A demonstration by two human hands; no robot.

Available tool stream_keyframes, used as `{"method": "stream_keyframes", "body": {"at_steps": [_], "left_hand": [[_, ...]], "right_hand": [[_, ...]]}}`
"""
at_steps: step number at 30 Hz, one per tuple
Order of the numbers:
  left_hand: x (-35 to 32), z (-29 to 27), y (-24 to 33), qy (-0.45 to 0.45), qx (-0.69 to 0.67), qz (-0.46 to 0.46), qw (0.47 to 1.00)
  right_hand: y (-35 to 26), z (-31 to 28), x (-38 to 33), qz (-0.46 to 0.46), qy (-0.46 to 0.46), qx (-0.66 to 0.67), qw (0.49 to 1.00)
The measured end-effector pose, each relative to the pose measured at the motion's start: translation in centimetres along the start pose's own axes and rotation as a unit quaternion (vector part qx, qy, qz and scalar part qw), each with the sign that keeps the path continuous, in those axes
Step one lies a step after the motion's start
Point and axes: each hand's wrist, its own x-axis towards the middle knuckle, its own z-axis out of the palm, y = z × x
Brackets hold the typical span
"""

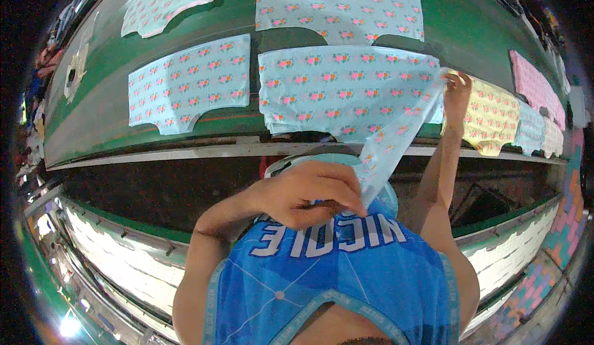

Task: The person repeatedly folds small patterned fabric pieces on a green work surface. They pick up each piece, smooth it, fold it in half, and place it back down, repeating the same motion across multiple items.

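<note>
A light blue floral fabric panel [396, 144] slants from the table edge down toward my chest, partly folded over itself. My right hand [456, 91] pinches its upper corner, beside a stack of matching blue floral panels [328, 88]. Close to my chest, my left hand [312, 193] is curled, with its fingertips closed at the lower end of the same panel; the exact grip is partly hidden. Just right of my right hand lies a yellow floral panel [492, 110], cut in a brief-like shape.
More blue floral panels lie on the green table [93, 132]: one at the left [192, 82], one farther back [340, 8], another at the far left [170, 2]. A pink panel [537, 85] sits far right. A pale rail [185, 153] edges the table.
</note>
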Motion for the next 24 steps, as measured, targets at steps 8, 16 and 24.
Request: {"method": "stream_keyframes", "body": {"at_steps": [8,16,24], "left_hand": [[-7.1,-3.1,0.8,0.333,-0.009,0.079,0.939],[-16.3,-11.9,3.6,0.591,0.063,0.174,0.785],[-28.0,-18.4,7.3,0.631,0.153,0.196,0.735]], "right_hand": [[-4.8,-10.2,-1.5,0.178,0.101,0.462,0.863],[-8.4,-10.1,-0.9,0.091,-0.015,0.741,0.665],[-20.6,-4.7,1.0,-0.011,0.048,0.733,0.679]]}}
